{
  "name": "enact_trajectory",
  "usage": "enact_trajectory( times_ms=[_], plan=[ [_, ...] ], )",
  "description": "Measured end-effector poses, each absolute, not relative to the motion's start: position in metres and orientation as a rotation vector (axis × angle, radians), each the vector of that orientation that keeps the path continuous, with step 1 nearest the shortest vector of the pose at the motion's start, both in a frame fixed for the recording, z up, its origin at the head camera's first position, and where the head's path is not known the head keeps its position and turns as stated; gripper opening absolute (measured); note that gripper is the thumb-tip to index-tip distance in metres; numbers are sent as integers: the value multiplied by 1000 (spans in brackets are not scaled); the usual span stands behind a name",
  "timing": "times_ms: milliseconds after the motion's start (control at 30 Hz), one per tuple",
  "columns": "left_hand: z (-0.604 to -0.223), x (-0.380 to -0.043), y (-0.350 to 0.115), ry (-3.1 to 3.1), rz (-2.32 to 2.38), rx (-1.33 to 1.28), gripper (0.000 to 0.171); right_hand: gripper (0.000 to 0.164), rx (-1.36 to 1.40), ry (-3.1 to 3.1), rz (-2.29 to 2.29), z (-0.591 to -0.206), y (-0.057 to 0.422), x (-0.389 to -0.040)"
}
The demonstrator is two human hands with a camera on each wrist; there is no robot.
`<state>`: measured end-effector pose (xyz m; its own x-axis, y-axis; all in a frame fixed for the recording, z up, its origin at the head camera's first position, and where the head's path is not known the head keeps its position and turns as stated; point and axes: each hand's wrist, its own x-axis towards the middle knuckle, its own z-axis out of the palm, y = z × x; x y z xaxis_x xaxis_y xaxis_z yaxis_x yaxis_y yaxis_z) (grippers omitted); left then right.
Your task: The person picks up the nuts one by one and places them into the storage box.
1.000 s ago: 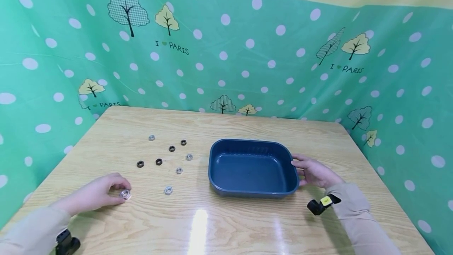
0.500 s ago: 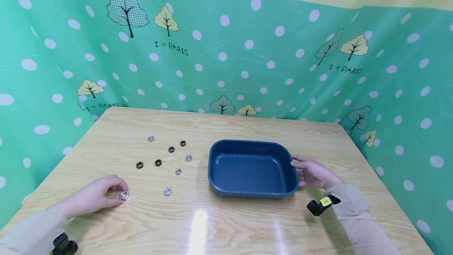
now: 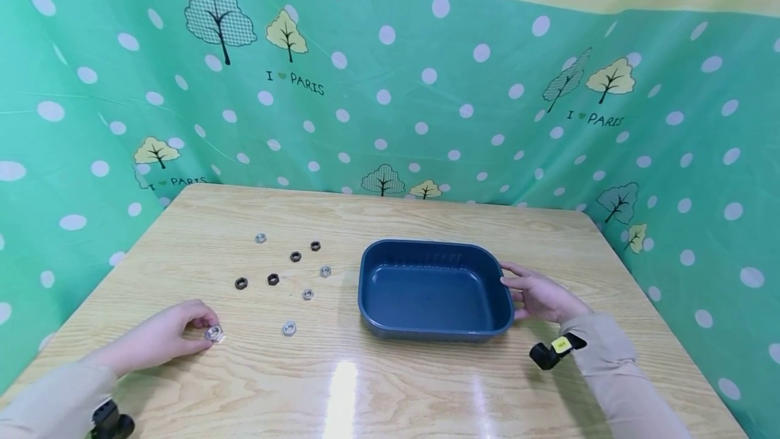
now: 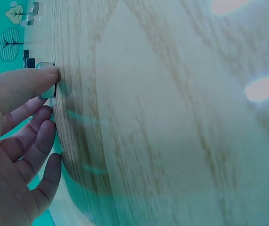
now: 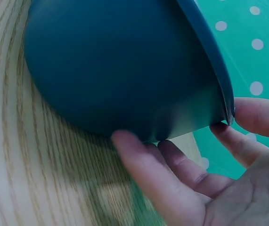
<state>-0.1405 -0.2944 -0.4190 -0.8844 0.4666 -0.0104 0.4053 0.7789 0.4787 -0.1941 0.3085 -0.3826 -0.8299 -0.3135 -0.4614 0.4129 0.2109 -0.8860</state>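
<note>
1. The silver nut (image 4: 49, 88) is a small, shiny, six-sided ring, lying well to the left of the tub (image 3: 426, 335), level with its front edge.
2. The left hand (image 3: 172, 335) pinches that nut between thumb and forefinger; the left wrist view shows the thumb on its side and the other fingers loosely bent.
3. The tub is deep blue, with rounded corners and a raised rim.
4. At the tub's right end, the right hand (image 3: 542, 297) rests its spread fingers against the outside.
5. Left of the tub lie four loose silver nuts (image 3: 289, 334) and four dark nuts (image 3: 273, 284), scattered well apart from the pinched one; one loose silver nut lies between it and the tub.
6. Under the tub is a wood-grain table (image 3: 420, 391), glossy with reflections in front.
7. Behind the tub hangs a green dotted curtain (image 3: 390, 93) printed with trees.
</note>
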Motion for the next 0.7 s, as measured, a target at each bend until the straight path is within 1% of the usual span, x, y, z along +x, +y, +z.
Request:
enact_trajectory(
  times_ms=[267,567,700],
  plan=[
    [-418,-140,-293,2917,671,726,22,69,98,1942,-1695,-383,307,-194],
    [-420,-141,-293,2949,721,743,19,67,106,1952,-1692,-380,305,-192],
    [-420,-141,-292,2934,752,711,18,66,108,1959,-1686,-380,304,-192]
  ],
)
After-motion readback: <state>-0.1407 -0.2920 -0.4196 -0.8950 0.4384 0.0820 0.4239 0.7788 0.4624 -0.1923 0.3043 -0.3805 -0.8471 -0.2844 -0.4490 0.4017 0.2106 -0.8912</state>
